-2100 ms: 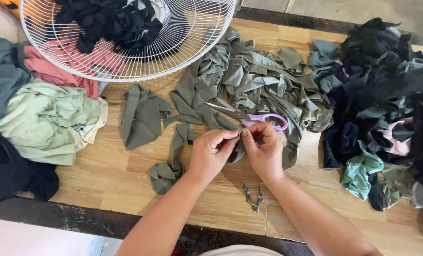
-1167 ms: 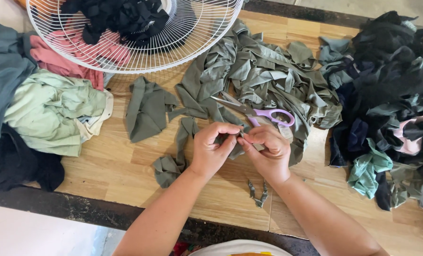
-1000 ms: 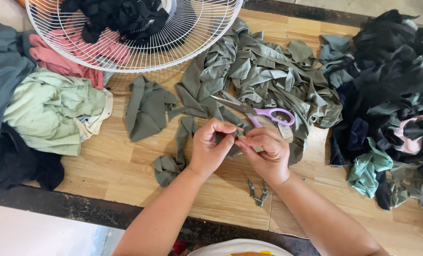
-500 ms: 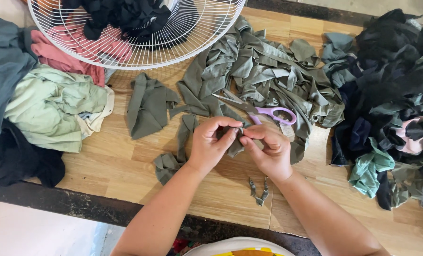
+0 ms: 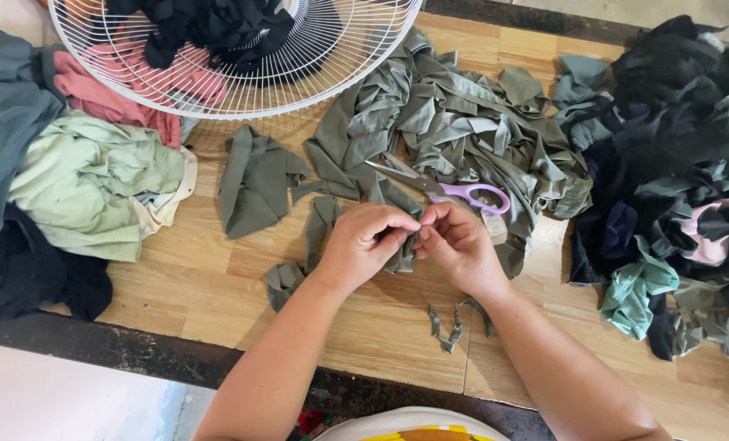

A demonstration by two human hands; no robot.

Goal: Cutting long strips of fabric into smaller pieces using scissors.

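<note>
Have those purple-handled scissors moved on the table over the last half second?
No. The purple-handled scissors lie in the same spot on the olive fabric pile, blades pointing toward the white fan guard, just above both hands.

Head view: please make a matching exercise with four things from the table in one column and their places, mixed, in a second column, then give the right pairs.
Things:
1. scissors
2. fan guard
3. light green cloth
4. small knotted scraps

Places:
A. on the bare wood near the table's front edge, below the right hand
B. at the top left, with black rags lying in it
C. on the olive pile, just above both hands
D. at the left side, between a pink cloth and a black one

Pairs: 1-C, 2-B, 3-D, 4-A
</note>
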